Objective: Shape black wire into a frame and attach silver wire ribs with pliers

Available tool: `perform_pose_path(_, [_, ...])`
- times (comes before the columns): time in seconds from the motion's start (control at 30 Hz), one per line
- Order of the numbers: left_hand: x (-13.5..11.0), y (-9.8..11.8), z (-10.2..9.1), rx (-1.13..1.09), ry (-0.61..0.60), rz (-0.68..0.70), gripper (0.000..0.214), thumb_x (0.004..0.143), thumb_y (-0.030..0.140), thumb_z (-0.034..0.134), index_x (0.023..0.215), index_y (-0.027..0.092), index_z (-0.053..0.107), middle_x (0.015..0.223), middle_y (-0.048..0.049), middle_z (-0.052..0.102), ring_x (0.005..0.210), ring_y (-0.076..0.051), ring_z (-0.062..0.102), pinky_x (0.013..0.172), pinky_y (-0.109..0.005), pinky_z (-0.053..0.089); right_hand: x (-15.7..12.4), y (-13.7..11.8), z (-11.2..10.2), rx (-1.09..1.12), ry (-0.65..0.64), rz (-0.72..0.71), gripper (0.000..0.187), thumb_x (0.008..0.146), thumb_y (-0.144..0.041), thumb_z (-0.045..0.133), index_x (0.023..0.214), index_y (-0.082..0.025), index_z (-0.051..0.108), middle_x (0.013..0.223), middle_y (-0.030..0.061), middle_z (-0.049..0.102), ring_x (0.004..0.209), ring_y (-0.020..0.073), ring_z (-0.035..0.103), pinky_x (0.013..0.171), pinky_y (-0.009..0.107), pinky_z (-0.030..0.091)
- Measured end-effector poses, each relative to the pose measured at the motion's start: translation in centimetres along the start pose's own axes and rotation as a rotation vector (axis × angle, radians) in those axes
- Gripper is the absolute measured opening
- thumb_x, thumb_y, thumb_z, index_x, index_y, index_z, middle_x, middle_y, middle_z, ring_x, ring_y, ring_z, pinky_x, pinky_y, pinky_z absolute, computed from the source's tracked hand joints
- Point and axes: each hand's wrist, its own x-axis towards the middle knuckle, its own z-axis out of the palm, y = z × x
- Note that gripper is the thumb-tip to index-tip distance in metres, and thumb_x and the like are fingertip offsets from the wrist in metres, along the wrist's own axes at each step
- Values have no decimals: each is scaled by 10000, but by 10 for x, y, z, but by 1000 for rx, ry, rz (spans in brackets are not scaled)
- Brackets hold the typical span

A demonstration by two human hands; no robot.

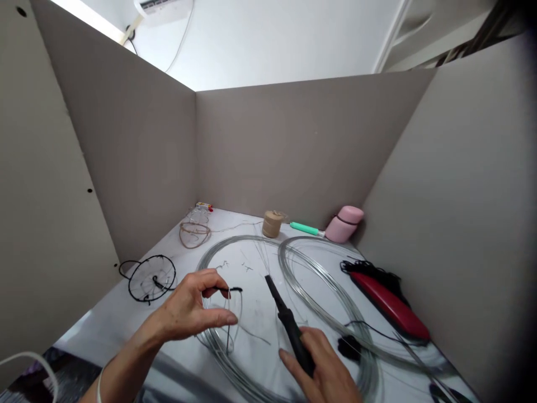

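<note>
Between the fingers of my left hand (195,305) is a small bent-wire piece (241,308), its upper end wrapped in black cord. The index finger and thumb close around its upper part; some of it is hidden behind them. In my right hand (327,364) are black pliers (289,322), seen nearly edge-on, with the narrow jaws pointing up and left. The jaws stand apart from the wire piece, to its right. Beneath both hands lies a large coil of silvery wire (235,369).
A second wire coil (331,274) overlaps on the right. A black-wrapped wire hoop (151,279) lies left. Behind are a brown wire frame (195,235), a twine spool (272,224), a green-handled tool (304,228) and a pink bottle (344,224). A red case (390,308) lies right. Panels enclose the table.
</note>
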Motion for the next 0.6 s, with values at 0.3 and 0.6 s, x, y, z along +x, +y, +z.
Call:
perform_pose_path(0.3, [-5, 2, -3, 80, 24, 70, 170, 567, 105, 724, 681, 162, 610, 607, 53, 431, 644, -120, 429, 678, -283, 334, 30, 57, 32, -795, -9, -199, 137, 779, -270, 544, 689, -174, 581, 749, 100, 595, 715, 270, 603, 527, 343, 466])
perform_pose_path(0.6, [-3, 11, -1, -85, -114, 165, 170, 570, 169, 748, 643, 151, 596, 567, 62, 404, 587, -101, 400, 648, -270, 320, 26, -45, -16, -168, 335, -585, 278, 838, -304, 498, 1080, -168, 513, 1036, 122, 613, 976, 240, 574, 803, 377, 482])
